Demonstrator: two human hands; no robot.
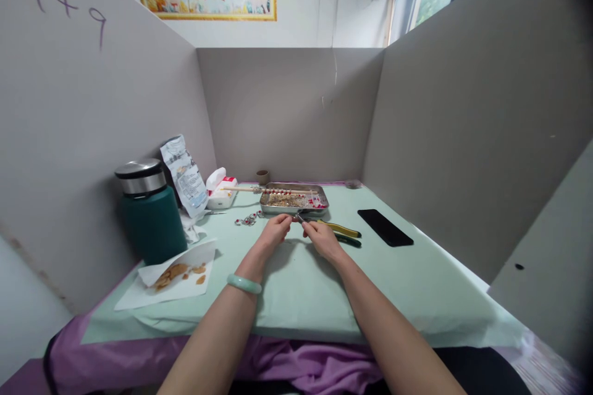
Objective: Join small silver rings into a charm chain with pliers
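Observation:
My left hand [277,229], with a jade-green bangle [244,284] on its wrist, is closed in a pinch on something tiny and reddish between the fingertips. My right hand [323,239] meets it closely, its fingers closed on a slim metal tool [299,218] whose tip points at the left fingertips. Pliers with one yellow and one dark green handle [345,230] show just beyond the right hand; their jaws are hidden. A metal tray [263,208] of gold-coloured bits and red beads stands behind both hands. A beaded chain [249,219] lies left of the tray.
A rod [245,189] strung with red beads rests across the tray. At left stand a green flask [152,222], a foil pouch [185,176], a tissue pack [222,194] and paper [132,296] with brown snack pieces. A black phone [384,227] lies right. Grey partitions [291,111] enclose the table.

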